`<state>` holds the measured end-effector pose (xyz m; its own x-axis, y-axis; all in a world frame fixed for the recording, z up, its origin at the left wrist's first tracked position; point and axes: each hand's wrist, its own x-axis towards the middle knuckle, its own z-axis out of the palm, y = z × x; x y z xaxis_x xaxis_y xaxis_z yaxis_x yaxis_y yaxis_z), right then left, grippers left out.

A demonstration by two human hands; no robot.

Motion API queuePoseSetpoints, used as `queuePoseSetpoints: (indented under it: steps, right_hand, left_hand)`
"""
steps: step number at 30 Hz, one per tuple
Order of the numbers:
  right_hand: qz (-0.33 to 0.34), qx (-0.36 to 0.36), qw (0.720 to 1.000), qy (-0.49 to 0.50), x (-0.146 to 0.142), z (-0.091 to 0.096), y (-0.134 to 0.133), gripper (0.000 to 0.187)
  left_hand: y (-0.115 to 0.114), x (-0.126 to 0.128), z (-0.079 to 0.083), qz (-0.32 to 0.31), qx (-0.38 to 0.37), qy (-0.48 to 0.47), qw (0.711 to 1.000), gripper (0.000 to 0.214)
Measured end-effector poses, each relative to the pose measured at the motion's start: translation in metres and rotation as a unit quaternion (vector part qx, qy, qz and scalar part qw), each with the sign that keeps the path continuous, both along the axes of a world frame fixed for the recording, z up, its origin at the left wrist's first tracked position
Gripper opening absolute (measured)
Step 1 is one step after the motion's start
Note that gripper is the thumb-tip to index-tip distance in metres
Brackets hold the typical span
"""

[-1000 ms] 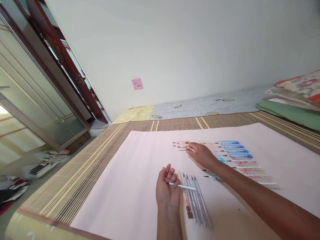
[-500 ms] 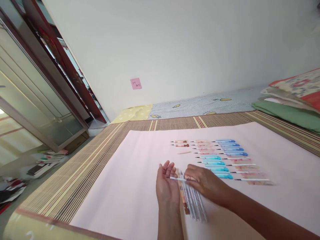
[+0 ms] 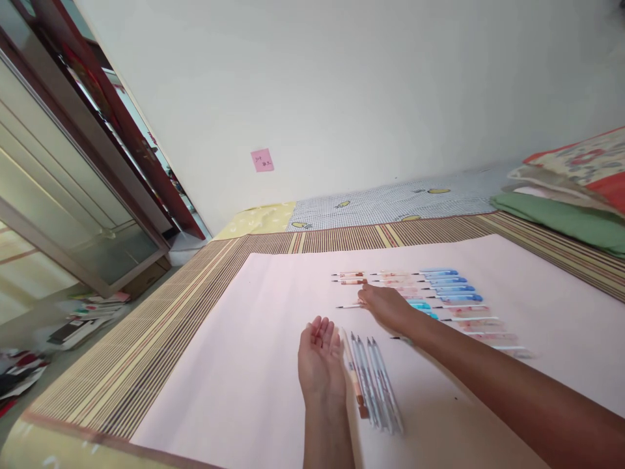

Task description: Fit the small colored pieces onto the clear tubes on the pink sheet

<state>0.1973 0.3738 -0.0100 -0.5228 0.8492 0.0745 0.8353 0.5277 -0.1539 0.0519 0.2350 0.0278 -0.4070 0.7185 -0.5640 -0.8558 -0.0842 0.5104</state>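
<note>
My right hand [image 3: 385, 307] is closed on the end of a thin white pen refill [image 3: 347, 306], whose dark tip points left, just above the pink sheet. Under and behind this hand lie rows of pen parts: two brown pen pieces [image 3: 353, 282], pale pink ones, blue ones [image 3: 452, 289], and turquoise ones partly hidden by the hand. My left hand [image 3: 322, 358] rests palm up, fingers loosely curled and apart, holding nothing. Close to its right side are an orange-brown pen piece [image 3: 358, 391] and a bundle of several clear, silvery pens [image 3: 377, 384].
The pink sheet [image 3: 219, 339] covers much of a striped mat [image 3: 146, 326]. Folded cloths [image 3: 561, 221] are stacked at the right edge. A white wall with a pink note [image 3: 262, 160] stands behind, and a glass-panelled door [image 3: 88, 169] is on the left.
My right hand has moved up and away from my left palm to the pen rows, carrying the white refill. My left hand has stayed nearly in place, now without the refill across it.
</note>
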Motion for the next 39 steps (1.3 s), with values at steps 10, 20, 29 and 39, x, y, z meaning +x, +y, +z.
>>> queuePoseSetpoints:
  steps: [10,20,29,39]
  right_hand:
    - [0.000,0.029,1.000,0.003,-0.011,0.002,0.017,0.015]
    - [0.018,0.038,0.999,-0.001,-0.011,0.000,0.016,0.017]
    - [0.016,0.046,0.999,-0.008,-0.021,-0.001,0.033,0.021]
    - [-0.038,0.059,0.997,0.003,-0.020,-0.010,0.043,0.019]
  left_hand:
    - [0.000,0.000,0.000,-0.011,-0.006,-0.003,1.000,0.020]
    - [0.001,0.000,-0.004,-0.026,0.000,-0.010,1.000,0.016]
    - [0.002,-0.002,-0.002,-0.030,-0.007,-0.014,0.999,0.016]
    - [0.001,-0.002,-0.001,-0.018,-0.013,-0.013,1.000,0.016]
